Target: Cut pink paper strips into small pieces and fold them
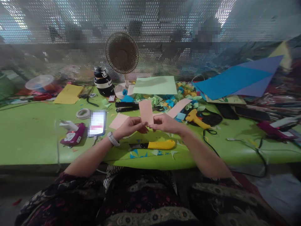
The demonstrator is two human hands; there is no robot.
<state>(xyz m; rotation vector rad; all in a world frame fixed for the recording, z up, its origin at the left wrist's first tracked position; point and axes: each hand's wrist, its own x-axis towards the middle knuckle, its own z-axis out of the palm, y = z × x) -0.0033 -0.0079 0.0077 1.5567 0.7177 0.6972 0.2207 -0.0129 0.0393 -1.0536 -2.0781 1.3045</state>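
Observation:
Between both hands a small pink paper rectangle (146,110) stands upright, pinched along its lower edge. My left hand (132,126), with a white band at the wrist, grips its lower left corner between thumb and fingers. At the lower right corner, my right hand (166,123) pinches the same paper. A flat pink paper piece (118,120) lies beside my left hand, and a longer pink strip (180,107) lies beyond my right. Just below the hands rests a yellow-handled cutter knife (161,144), its blade pointing left, among blue and pale paper scraps (138,153).
Left on the green table (30,131) are a lit phone (97,123), a tape roll (83,113) and a purple device (73,135). Behind stand a fan (122,53), a black bottle (103,82) and folded paper pieces (155,100). A yellow glue gun (197,119) and cables lie right.

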